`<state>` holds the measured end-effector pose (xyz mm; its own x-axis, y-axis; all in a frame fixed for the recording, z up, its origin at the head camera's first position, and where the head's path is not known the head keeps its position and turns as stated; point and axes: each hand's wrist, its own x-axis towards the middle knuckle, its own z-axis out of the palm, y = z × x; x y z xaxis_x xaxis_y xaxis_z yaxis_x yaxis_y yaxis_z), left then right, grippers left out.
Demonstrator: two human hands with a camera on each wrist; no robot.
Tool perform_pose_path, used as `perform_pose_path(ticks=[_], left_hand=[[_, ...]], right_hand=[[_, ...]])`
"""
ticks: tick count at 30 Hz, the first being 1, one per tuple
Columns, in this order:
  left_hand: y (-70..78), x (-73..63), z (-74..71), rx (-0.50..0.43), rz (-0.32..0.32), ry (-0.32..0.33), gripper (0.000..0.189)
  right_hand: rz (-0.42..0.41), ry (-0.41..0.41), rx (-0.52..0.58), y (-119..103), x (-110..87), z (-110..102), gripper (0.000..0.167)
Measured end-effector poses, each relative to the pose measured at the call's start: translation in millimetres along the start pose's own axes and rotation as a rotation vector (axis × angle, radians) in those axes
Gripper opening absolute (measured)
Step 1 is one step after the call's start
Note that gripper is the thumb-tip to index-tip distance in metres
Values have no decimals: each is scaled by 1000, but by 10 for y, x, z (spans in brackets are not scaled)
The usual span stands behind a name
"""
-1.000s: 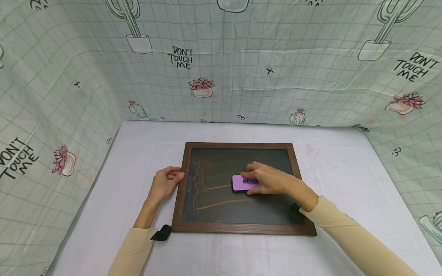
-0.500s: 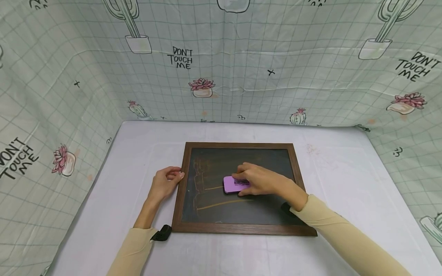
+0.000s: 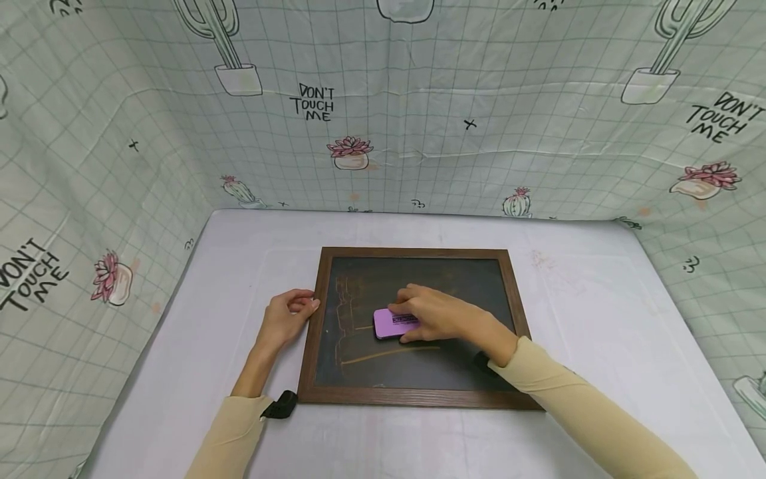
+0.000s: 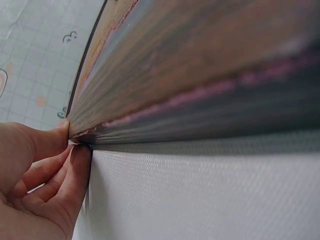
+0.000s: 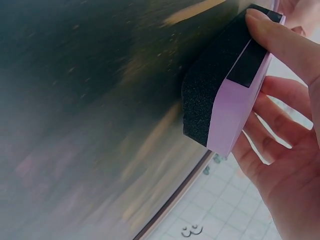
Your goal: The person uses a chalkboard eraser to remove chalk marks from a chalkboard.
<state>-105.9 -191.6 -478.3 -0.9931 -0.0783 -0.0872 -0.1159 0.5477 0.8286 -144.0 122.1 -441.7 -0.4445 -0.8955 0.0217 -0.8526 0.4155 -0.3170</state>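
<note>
A small chalkboard with a brown wooden frame lies on the white table, bearing faint orange and pinkish chalk marks and two stronger orange lines. My right hand grips a purple eraser by its sides, thumb toward me. In the right wrist view the eraser's black felt faces the dark board surface, over chalk streaks. At the frame's left side, my left hand pinches the edge; the left wrist view shows the thumb on the upper edge and a fingertip below it.
White cloth covers the table around the board. A patterned curtain with cacti and lettering rises at the back and both sides. A black strap piece sits at the left cuff.
My right hand has slid the eraser left and slightly toward me across the board, covering more of the upper orange line. The left hand stays in place at the frame.
</note>
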Motion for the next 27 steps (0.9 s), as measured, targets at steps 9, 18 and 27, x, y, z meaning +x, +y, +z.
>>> perform_pose_path(ticks=[9, 18, 27], left_hand=[[4, -3, 2, 2, 3, 2, 29], [-4, 1, 5, 6, 4, 3, 30], [1, 15, 0, -4, 6, 9, 28]], right_hand=[[-12, -18, -25, -62, 158, 50, 54], [-35, -28, -43, -145, 301, 60, 53], [-19, -27, -28, -223, 393, 80, 54]])
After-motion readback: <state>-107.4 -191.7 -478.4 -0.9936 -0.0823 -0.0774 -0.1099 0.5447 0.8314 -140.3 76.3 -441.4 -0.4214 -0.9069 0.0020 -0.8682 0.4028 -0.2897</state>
